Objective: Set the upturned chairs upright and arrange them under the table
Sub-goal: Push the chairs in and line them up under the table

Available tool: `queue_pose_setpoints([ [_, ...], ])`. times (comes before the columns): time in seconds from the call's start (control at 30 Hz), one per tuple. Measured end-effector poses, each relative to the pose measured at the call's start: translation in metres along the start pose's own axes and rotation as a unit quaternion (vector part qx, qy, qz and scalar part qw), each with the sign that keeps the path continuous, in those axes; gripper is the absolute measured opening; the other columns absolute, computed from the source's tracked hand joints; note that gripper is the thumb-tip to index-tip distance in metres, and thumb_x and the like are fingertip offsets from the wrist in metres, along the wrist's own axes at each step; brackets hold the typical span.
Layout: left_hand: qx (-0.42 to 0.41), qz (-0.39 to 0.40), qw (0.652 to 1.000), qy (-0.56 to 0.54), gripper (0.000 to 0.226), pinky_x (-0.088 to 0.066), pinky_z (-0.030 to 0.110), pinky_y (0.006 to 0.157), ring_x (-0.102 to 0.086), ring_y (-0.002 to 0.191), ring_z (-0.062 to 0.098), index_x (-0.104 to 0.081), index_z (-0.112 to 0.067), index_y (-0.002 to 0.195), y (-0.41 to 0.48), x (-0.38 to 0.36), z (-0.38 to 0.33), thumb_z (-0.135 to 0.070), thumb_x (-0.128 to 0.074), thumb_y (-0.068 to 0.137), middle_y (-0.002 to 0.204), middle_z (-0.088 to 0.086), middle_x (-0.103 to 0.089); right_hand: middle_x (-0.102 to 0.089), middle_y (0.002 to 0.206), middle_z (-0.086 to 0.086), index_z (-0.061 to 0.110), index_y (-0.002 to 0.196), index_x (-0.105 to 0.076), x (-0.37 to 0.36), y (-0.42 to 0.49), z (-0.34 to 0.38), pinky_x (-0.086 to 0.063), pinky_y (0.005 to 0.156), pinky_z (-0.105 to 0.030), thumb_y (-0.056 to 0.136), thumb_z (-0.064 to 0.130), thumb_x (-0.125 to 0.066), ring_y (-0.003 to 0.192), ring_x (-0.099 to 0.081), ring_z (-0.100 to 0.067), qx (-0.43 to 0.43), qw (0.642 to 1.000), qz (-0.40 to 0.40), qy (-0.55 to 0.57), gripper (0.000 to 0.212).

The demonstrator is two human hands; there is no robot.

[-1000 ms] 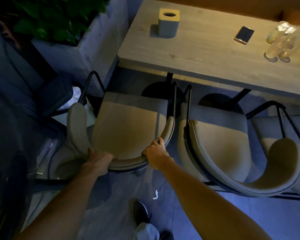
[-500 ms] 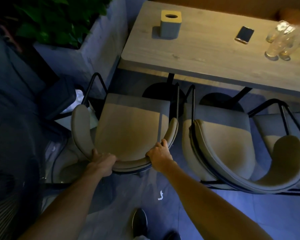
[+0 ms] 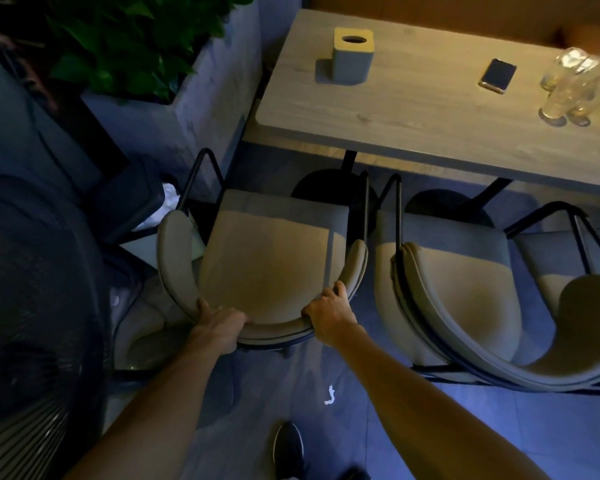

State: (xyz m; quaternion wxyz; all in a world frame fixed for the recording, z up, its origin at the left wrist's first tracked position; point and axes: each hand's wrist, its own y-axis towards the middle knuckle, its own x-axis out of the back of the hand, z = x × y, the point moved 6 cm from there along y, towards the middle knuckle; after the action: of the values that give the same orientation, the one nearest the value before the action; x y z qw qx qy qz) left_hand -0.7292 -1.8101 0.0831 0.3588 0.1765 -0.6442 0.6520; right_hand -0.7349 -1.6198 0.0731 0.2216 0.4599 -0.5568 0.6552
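Note:
A beige upholstered chair (image 3: 267, 258) with a curved backrest and black metal legs stands upright in front of the wooden table (image 3: 413, 109), its seat front near the table's edge. My left hand (image 3: 219, 323) grips the left part of the backrest rim. My right hand (image 3: 329, 313) grips the right part of the same rim. A second chair (image 3: 465, 289) of the same kind stands upright just to the right, almost touching the first. Part of a third chair (image 3: 582, 306) shows at the right edge.
On the table sit a yellow-topped tissue box (image 3: 353, 53), a phone (image 3: 497, 75) and several glasses (image 3: 568, 88). A stone planter (image 3: 174, 109) with green leaves stands at the left. A dark fan grille (image 3: 32, 323) fills the lower left. My shoe (image 3: 288, 448) is on the tiled floor.
The chair in my hands has slid a little forward towards the table, and my view has moved with it. Both hands keep their grip on the backrest.

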Motion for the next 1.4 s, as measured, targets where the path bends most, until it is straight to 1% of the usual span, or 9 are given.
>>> queue_pose_setpoints([
  [0.27, -0.018, -0.022, 1.000, 0.003, 0.056, -0.011, 0.066, 0.113, -0.047, 0.126, 0.026, -0.056, -0.036, 0.131, 0.005, -0.006, -0.001, -0.002, -0.057, 0.086, 0.126, 0.000, -0.058, -0.058, 0.129, -0.005, 0.026, 0.127, -0.059, 0.004, -0.008, 0.002, -0.007, 0.117, -0.060, 0.090, 0.033, -0.061, 0.133, -0.039, -0.032, 0.024, 1.000, 0.015, -0.008, 0.038],
  [0.57, -0.120, -0.050, 0.991, 0.007, 0.041, -0.045, 0.042, 0.091, -0.060, 0.111, 0.027, -0.055, -0.019, 0.126, -0.010, 0.012, -0.061, -0.032, -0.067, 0.088, 0.122, 0.005, -0.062, -0.053, 0.132, -0.008, 0.019, 0.136, -0.052, 0.023, -0.045, -0.012, -0.029, 0.114, -0.045, 0.086, 0.019, -0.061, 0.129, -0.042, -0.030, 0.077, 0.991, -0.026, 0.110, 0.051],
  [0.67, -0.155, -0.116, 0.979, -0.055, 0.044, -0.048, 0.039, 0.086, -0.062, 0.108, 0.028, -0.050, -0.020, 0.132, -0.014, 0.045, -0.124, -0.031, -0.061, 0.090, 0.121, 0.006, -0.063, -0.048, 0.138, -0.007, 0.019, 0.137, -0.050, 0.031, -0.066, -0.052, -0.039, 0.106, -0.046, 0.085, 0.012, -0.059, 0.129, -0.039, -0.030, 0.023, 0.978, -0.053, 0.199, 0.054],
  [0.77, -0.179, -0.209, 0.955, -0.110, 0.058, -0.050, 0.042, 0.087, -0.058, 0.110, 0.031, -0.036, -0.022, 0.146, -0.018, 0.079, -0.186, -0.027, -0.058, 0.092, 0.128, 0.009, -0.053, -0.046, 0.136, -0.012, 0.014, 0.140, -0.045, 0.025, -0.093, -0.112, -0.042, 0.103, -0.045, 0.084, 0.014, -0.060, 0.126, -0.042, -0.035, -0.045, 0.976, -0.086, 0.196, 0.058],
  [0.9, -0.275, -0.257, 0.924, -0.064, 0.059, -0.043, 0.046, 0.093, -0.047, 0.116, 0.033, -0.034, -0.020, 0.145, -0.027, 0.112, -0.269, -0.020, -0.056, 0.091, 0.128, 0.010, -0.045, -0.044, 0.135, -0.011, 0.015, 0.140, -0.037, 0.000, -0.133, -0.192, -0.045, 0.097, -0.045, 0.092, 0.030, -0.053, 0.122, -0.047, -0.036, -0.146, 0.962, -0.110, 0.202, 0.053],
  [1.0, -0.324, -0.254, 0.911, -0.019, 0.058, -0.035, 0.046, 0.103, -0.035, 0.129, 0.033, -0.038, -0.016, 0.144, -0.026, 0.115, -0.328, -0.018, -0.058, 0.089, 0.136, 0.013, -0.043, -0.041, 0.142, -0.013, 0.017, 0.146, -0.027, -0.036, -0.159, -0.235, -0.044, 0.099, -0.048, 0.096, 0.049, -0.043, 0.126, -0.047, -0.038, -0.208, 0.946, -0.045, 0.245, 0.062],
  [1.17, -0.276, -0.175, 0.939, 0.109, 0.041, -0.010, 0.054, 0.119, -0.020, 0.143, 0.043, -0.051, -0.010, 0.133, -0.018, 0.088, -0.393, -0.027, -0.055, 0.096, 0.147, 0.026, -0.038, -0.053, 0.131, -0.021, 0.014, 0.146, -0.033, -0.091, -0.183, -0.253, -0.047, 0.095, -0.047, 0.097, 0.054, -0.017, 0.112, -0.056, -0.038, -0.157, 0.940, 0.082, 0.291, 0.065],
  [1.23, -0.258, -0.148, 0.943, 0.148, 0.037, -0.005, 0.056, 0.119, -0.025, 0.141, 0.044, -0.051, -0.010, 0.133, -0.015, 0.080, -0.411, -0.020, -0.052, 0.098, 0.145, 0.026, -0.042, -0.061, 0.123, -0.014, 0.017, 0.136, -0.044, -0.105, -0.184, -0.256, -0.049, 0.093, -0.045, 0.094, 0.060, -0.031, 0.108, -0.061, -0.034, -0.153, 0.939, 0.100, 0.291, 0.061],
  [1.4, -0.236, -0.107, 0.954, 0.153, 0.024, -0.011, 0.055, 0.116, -0.043, 0.127, 0.036, -0.067, -0.016, 0.113, -0.003, 0.072, -0.439, -0.023, -0.062, 0.091, 0.120, 0.009, -0.065, -0.065, 0.121, -0.011, 0.020, 0.135, -0.043, -0.112, -0.181, -0.266, -0.051, 0.089, -0.038, 0.084, 0.057, -0.055, 0.104, -0.063, -0.030, -0.128, 0.935, 0.115, 0.311, 0.065],
])
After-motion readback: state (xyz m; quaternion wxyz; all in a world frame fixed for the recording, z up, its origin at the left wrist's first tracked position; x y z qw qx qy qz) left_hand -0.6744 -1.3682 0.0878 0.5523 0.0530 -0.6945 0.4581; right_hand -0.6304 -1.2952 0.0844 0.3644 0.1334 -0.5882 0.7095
